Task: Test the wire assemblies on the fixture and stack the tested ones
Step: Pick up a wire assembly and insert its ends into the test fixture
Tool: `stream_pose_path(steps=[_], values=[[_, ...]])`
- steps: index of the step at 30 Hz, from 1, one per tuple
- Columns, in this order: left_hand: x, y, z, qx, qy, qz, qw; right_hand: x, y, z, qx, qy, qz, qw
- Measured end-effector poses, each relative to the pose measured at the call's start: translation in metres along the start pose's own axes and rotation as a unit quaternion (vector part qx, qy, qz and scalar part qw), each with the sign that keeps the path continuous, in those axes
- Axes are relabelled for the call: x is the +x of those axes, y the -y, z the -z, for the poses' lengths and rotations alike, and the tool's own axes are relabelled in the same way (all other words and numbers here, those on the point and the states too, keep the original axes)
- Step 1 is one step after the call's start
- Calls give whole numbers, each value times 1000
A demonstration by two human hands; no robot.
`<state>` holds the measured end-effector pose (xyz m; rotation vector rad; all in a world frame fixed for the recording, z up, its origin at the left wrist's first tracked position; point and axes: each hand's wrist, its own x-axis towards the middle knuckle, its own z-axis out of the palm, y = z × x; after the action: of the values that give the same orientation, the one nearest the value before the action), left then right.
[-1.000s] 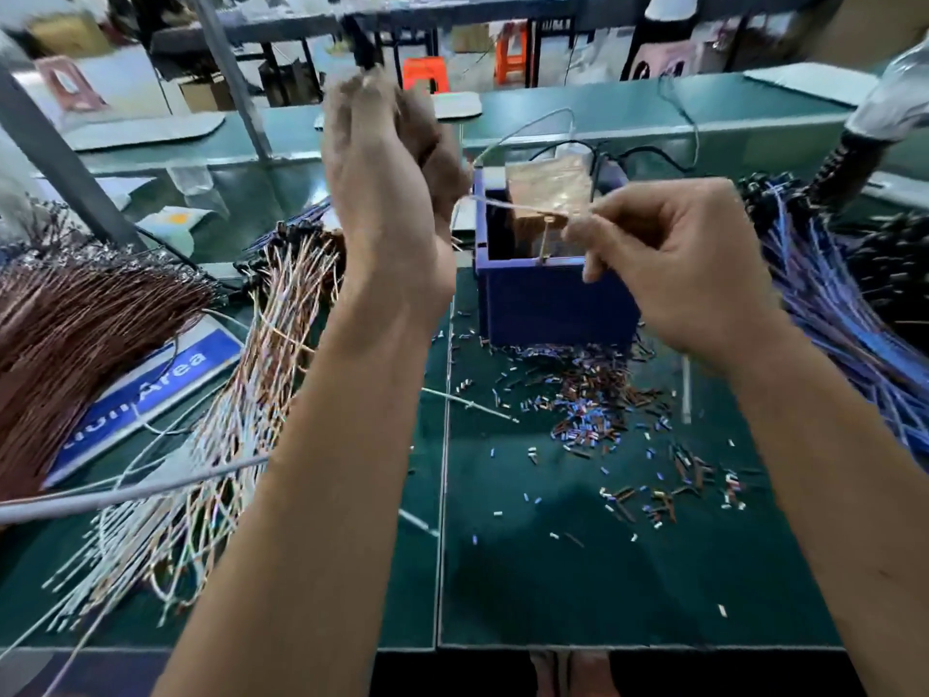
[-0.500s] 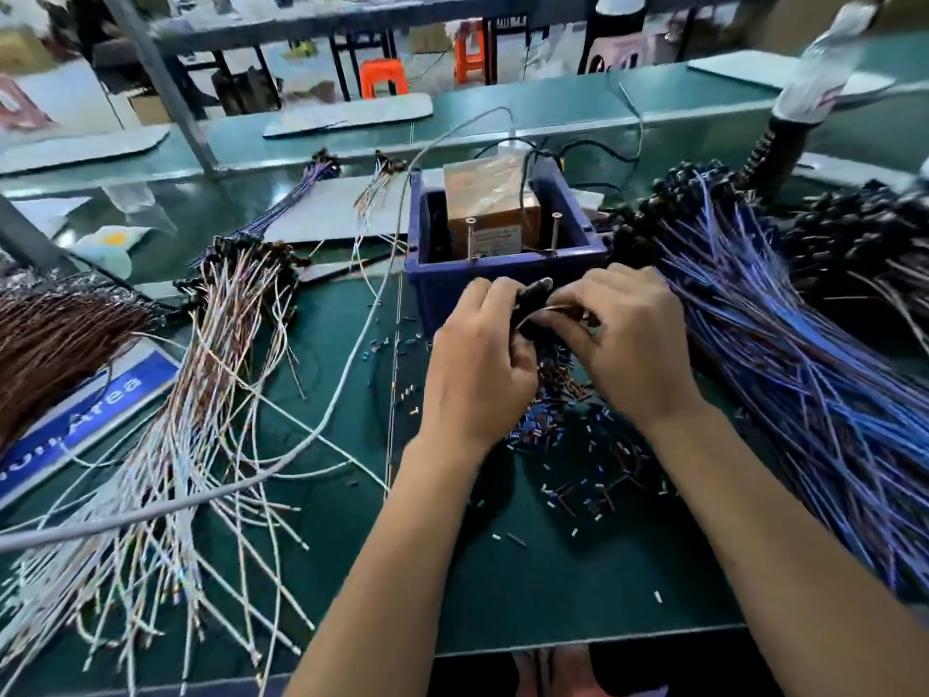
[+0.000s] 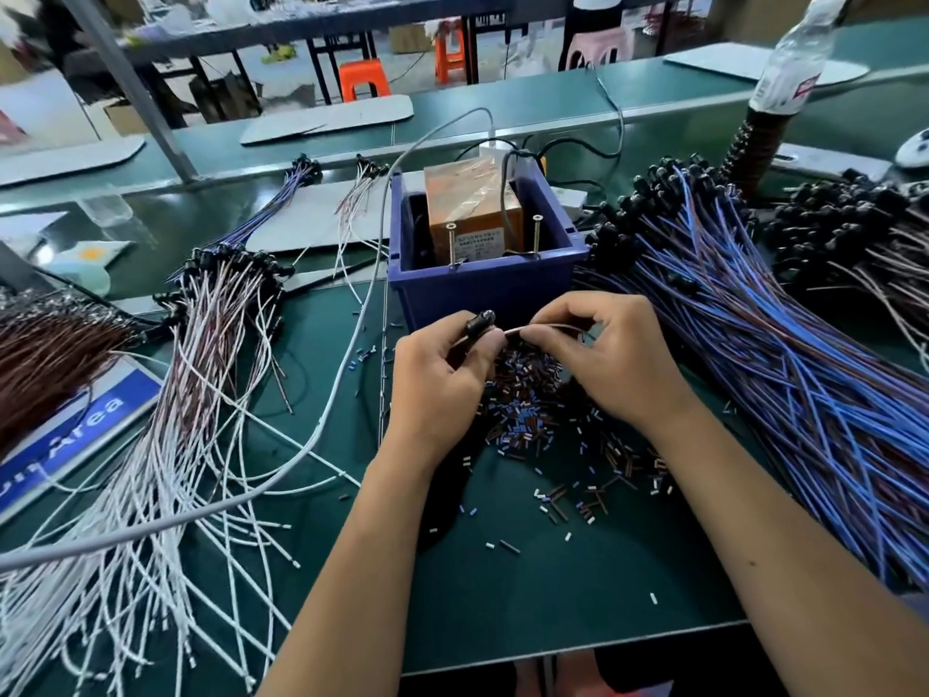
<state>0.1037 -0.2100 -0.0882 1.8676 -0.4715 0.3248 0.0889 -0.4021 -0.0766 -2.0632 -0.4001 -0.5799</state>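
left hand (image 3: 442, 374) grip pinches the wire assembly (image 3: 507, 332) at its black end. right hand (image 3: 598, 354) grip pinches its wire, at 6 o'clock of the blue fixture box (image 3: 482, 289).

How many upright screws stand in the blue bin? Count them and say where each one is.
2. One screw stands at the front left of the blue bin, the other screw at the front right, both before the taped box. More may be hidden.

Left hand (image 3: 442, 374) and right hand (image 3: 603, 359) close together, fingers curled in pinching grip
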Motion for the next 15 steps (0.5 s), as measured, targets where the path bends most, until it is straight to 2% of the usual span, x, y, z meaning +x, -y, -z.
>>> stream_pose_path(steps=[5, 15], values=[[-1, -2, 2, -56, 8, 52, 997, 0, -1, 2, 24, 48, -34, 998], [-3, -1, 5, -100, 53, 70, 991, 2, -3, 15, 88, 150, -64, 983]])
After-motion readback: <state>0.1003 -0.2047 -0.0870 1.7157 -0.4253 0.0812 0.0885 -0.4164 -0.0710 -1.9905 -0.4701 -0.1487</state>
